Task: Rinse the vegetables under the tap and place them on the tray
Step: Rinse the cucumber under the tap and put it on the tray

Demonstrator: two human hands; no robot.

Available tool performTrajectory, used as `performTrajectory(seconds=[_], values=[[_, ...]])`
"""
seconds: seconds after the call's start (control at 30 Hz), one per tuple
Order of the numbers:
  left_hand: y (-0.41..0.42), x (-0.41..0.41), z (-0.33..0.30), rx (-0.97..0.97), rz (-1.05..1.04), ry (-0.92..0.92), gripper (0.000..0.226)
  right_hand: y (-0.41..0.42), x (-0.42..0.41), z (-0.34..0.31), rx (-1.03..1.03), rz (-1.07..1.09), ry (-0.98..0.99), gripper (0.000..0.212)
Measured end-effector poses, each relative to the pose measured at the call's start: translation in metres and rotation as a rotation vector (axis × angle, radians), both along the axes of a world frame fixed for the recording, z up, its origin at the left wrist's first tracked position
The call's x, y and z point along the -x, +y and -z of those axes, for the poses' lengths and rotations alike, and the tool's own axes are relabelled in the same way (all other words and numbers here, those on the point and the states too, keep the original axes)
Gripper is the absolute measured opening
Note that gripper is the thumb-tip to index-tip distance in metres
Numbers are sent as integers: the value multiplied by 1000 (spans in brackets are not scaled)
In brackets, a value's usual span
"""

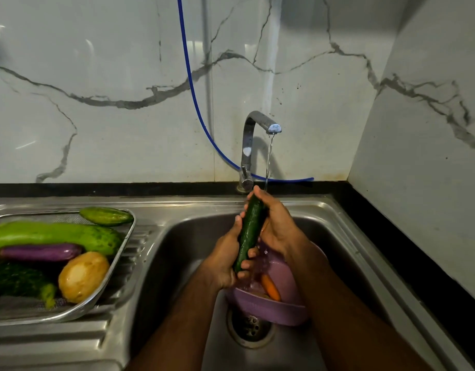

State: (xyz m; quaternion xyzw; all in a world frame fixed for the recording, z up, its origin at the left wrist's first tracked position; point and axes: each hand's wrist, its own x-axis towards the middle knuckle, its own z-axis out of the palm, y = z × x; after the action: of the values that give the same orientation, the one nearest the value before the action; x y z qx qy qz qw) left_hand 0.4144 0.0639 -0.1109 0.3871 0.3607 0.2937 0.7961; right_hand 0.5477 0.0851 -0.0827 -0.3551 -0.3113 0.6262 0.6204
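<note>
Both hands hold a dark green, glossy cucumber [250, 231] tilted nearly upright over the steel sink [338, 218], under the thin stream from the chrome tap [253, 135]. The left hand [228, 259] curls its fingers round the lower end; the right hand [275, 223] wraps the upper half. Below them sits a lilac plastic bowl [271, 309] with an orange carrot [270, 287] inside, just beside the drain [248, 329]. On the ridged drainboard at left, the mesh tray [124, 250] (rounded wire rim) carries a smooth purple aubergine [40, 251], a yellow potato [82, 275] and several green gourds [54, 234]. The basin's right side lies open.
</note>
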Motion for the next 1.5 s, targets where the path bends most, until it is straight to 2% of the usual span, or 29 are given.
performTrajectory(seconds=[0.17, 0.23, 0.37, 0.47, 0.63, 0.7, 0.8, 0.87, 0.93, 1.0, 1.07, 1.13, 1.23, 1.27, 1.33, 1.4, 1.47, 1.5], values=[[5, 3, 4, 22, 13, -86, 75, -4, 6, -5, -73, -83, 118, 25], [7, 0, 2, 17, 8, -112, 69, -2, 3, -4, -71, -45, 140, 24], [6, -1, 2, -54, -34, 8, 35, 4, 2, 0, -57, 187, -110, 22], [2, -7, 5, -177, -119, 86, 26, 8, 6, 0, -31, 316, -271, 27], [2, -20, 7, -420, -242, 219, 23, 11, 3, 3, 56, 375, -251, 18], [1, -23, 10, -454, -220, 274, 21, 10, 1, 7, 75, 355, -306, 25], [-2, -26, 9, -383, -211, 271, 28, 5, -7, 8, 67, 221, -349, 50], [-3, -28, 4, -273, -220, 185, 34, 2, -14, 11, 42, 91, -270, 65], [-3, -28, 0, -176, -228, 90, 39, 2, -16, 12, 19, 22, -195, 71], [-2, -29, -2, -126, -233, 35, 41, 4, -13, 12, 17, 61, -268, 62], [-2, -29, -3, -118, -215, 19, 44, 6, -6, 11, 53, 159, -423, 42], [-3, -28, -4, -107, -175, 8, 44, 9, 0, 11, 92, 243, -531, 35], [-5, -25, -5, -17, -99, -76, 43, 10, 1, 6, 124, 384, -512, 32], [-5, -23, -6, 27, -78, -135, 43, 10, -1, 6, 125, 350, -486, 31], [-3, -18, -6, 112, -65, -253, 43, 3, -8, 5, 94, 130, -330, 25], [-1, -15, -7, 146, -69, -303, 44, -4, -16, 9, 27, -77, -133, 45], [-1, -15, -7, 151, -85, -308, 45, -3, -19, 13, -2, -120, -103, 60], [0, -16, -6, 150, -97, -308, 45, -2, -15, 12, 5, -81, -128, 56]])
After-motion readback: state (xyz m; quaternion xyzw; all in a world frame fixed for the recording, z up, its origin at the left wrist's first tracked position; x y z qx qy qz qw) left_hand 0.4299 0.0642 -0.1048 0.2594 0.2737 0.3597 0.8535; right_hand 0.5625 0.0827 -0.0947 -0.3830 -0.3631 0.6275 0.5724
